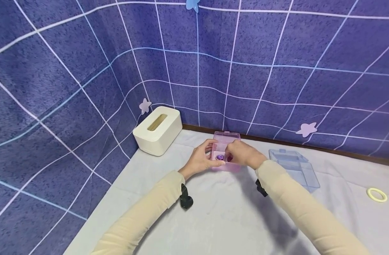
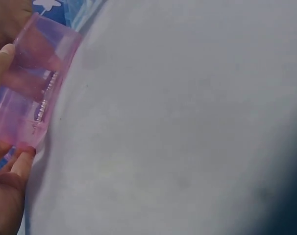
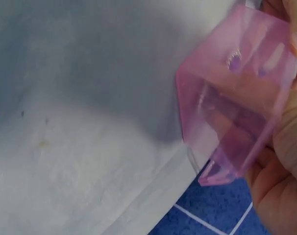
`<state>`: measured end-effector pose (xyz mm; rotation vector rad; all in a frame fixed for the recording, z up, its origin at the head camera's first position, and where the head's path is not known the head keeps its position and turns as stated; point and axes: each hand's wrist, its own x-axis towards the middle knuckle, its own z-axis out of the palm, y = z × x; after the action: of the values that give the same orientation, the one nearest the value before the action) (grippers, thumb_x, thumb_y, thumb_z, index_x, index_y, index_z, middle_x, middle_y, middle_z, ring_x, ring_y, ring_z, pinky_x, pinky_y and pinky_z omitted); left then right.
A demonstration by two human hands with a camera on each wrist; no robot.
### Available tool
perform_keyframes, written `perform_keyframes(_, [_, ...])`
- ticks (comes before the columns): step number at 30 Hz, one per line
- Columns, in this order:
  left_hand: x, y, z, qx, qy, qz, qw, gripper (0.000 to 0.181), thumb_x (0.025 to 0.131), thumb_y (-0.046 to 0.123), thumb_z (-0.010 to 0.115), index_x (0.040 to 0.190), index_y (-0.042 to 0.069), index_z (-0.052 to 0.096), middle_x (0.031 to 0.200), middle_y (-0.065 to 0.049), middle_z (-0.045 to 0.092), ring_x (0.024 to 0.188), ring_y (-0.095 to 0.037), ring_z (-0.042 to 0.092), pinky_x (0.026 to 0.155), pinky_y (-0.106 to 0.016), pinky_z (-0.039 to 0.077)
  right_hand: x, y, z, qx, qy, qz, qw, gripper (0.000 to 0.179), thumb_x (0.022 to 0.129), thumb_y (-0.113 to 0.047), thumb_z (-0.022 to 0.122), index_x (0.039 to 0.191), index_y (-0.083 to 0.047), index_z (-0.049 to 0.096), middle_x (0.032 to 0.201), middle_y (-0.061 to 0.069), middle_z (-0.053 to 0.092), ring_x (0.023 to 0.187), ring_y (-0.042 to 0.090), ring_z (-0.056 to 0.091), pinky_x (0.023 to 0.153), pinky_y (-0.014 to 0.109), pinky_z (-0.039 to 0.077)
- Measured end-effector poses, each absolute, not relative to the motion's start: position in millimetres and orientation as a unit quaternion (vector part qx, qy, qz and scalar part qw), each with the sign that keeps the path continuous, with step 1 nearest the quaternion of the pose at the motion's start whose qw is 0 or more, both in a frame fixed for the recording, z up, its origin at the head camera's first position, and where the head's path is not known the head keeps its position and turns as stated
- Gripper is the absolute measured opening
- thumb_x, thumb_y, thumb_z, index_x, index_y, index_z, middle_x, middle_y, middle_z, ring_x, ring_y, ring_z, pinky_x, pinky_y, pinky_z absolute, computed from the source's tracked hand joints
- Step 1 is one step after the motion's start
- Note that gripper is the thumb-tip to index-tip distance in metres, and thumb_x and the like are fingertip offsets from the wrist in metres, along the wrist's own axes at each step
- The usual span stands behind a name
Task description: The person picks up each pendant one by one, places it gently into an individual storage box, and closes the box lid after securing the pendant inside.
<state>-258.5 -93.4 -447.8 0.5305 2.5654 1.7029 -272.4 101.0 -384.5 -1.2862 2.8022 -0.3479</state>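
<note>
A pink see-through plastic box [image 1: 225,167] stands on the white cloth with its hinged lid [image 1: 226,136] raised at the back. My left hand [image 1: 199,158] grips its left side, thumb along the near rim and fingers on the far side. Inside the left part lies a small purple jewelled piece [image 1: 220,157]. My right hand [image 1: 243,154] reaches into the right part with curled fingers, holding a dark purple piece [image 1: 229,158] low in the box. Through the pink wall in the left wrist view, a row of clear rhinestones [image 2: 46,98] shows beside these fingers.
A pale blue see-through box [image 1: 296,170] with its lid open lies right of the pink one. A cream tissue box [image 1: 157,131] stands at the back left. Far right is a pale yellow ring [image 1: 377,194]. A purple gridded curtain [image 1: 213,71] hangs behind the table.
</note>
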Motion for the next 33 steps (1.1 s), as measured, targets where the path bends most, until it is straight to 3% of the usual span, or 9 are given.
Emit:
perform_keyframes(4, [-258,-93,-448,0.17,0.82,0.546,0.017,0.081,0.067,0.019,0.09,0.135,0.018,0.048,0.134,-0.007,0.053,0.125,-0.027,0.054,0.101,-0.03,0.051,-270,114,-374,-0.434,0.887,-0.153,-0.026,0.009,0.074,-0.004,0.077,0.083,-0.001,0.075,0.078,0.008,0.074,0.07,0.02,0.068,0.068,0.033,0.06])
perform_keyframes(9, [-254,-89,-448,0.165,0.825,0.54,0.014,0.098,0.066,0.018,0.09,0.147,0.019,0.034,0.14,-0.013,0.046,0.13,-0.029,0.049,0.109,-0.039,0.046,-250,147,-353,-0.409,0.883,-0.205,-0.108,0.02,0.077,-0.007,0.077,0.094,0.002,0.072,0.095,0.014,0.074,0.089,0.029,0.071,0.08,0.041,0.06])
perform_keyframes(13, [-245,-84,-437,0.169,0.859,0.48,-0.053,0.117,0.059,0.03,0.093,0.153,0.027,0.023,0.154,-0.013,0.027,0.143,-0.028,0.028,0.115,-0.051,0.034,-217,181,-338,-0.374,0.884,-0.232,-0.161,0.025,0.079,-0.009,0.077,0.101,0.001,0.071,0.103,0.013,0.072,0.091,0.027,0.07,0.074,0.039,0.061])
perform_keyframes(16, [-234,-72,-417,0.188,0.865,0.449,-0.124,0.119,0.054,0.037,0.095,0.151,0.031,0.027,0.159,-0.007,0.017,0.148,-0.024,0.015,0.116,-0.055,0.03,-187,205,-333,-0.346,0.885,-0.237,-0.201,0.031,0.076,-0.009,0.079,0.105,-0.001,0.07,0.106,0.011,0.071,0.091,0.026,0.069,0.07,0.038,0.062])
perform_keyframes(20, [-215,-44,-388,0.245,0.83,0.476,-0.153,0.109,0.056,0.035,0.094,0.147,0.031,0.035,0.156,0.001,0.027,0.143,-0.02,0.029,0.114,-0.048,0.037,-146,228,-340,-0.318,0.89,-0.22,-0.241,0.041,0.07,-0.008,0.082,0.108,-0.003,0.069,0.108,0.009,0.071,0.094,0.026,0.069,0.075,0.037,0.059])
perform_keyframes(24, [-198,-6,-380,0.288,0.786,0.544,-0.061,0.096,0.065,0.028,0.091,0.145,0.029,0.038,0.149,0.001,0.041,0.13,-0.02,0.048,0.106,-0.034,0.047,-113,243,-359,-0.296,0.899,-0.201,-0.254,0.046,0.064,-0.01,0.086,0.107,-0.007,0.07,0.107,0.005,0.071,0.093,0.024,0.069,0.085,0.018,0.052])
perform_keyframes(27, [-194,21,-388,0.278,0.764,0.581,0.036,0.09,0.07,0.023,0.088,0.144,0.031,0.039,0.146,-0.003,0.047,0.128,-0.02,0.051,0.103,-0.026,0.049,-97,252,-379,-0.278,0.909,-0.189,-0.246,0.046,0.062,-0.01,0.086,0.105,-0.008,0.07,0.106,0.004,0.07,0.094,0.024,0.068,0.086,0.011,0.046])
perform_keyframes(29, [-195,38,-397,0.265,0.761,0.587,0.077,0.088,0.071,0.022,0.088,0.144,0.03,0.039,0.144,-0.007,0.049,0.131,-0.023,0.05,0.103,-0.025,0.049,-90,258,-393,-0.261,0.92,-0.182,-0.23,0.045,0.062,-0.011,0.087,0.104,-0.008,0.07,0.107,0.005,0.07,0.096,0.025,0.068,0.086,0.016,0.048])
perform_keyframes(33, [-202,66,-418,0.234,0.777,0.575,0.1,0.092,0.069,0.025,0.089,0.145,0.028,0.038,0.144,-0.012,0.049,0.13,-0.027,0.05,0.104,-0.028,0.049,-85,267,-414,-0.231,0.937,-0.176,-0.195,0.045,0.065,-0.012,0.087,0.105,-0.006,0.069,0.11,0.011,0.069,0.098,0.03,0.068,0.081,0.039,0.055])
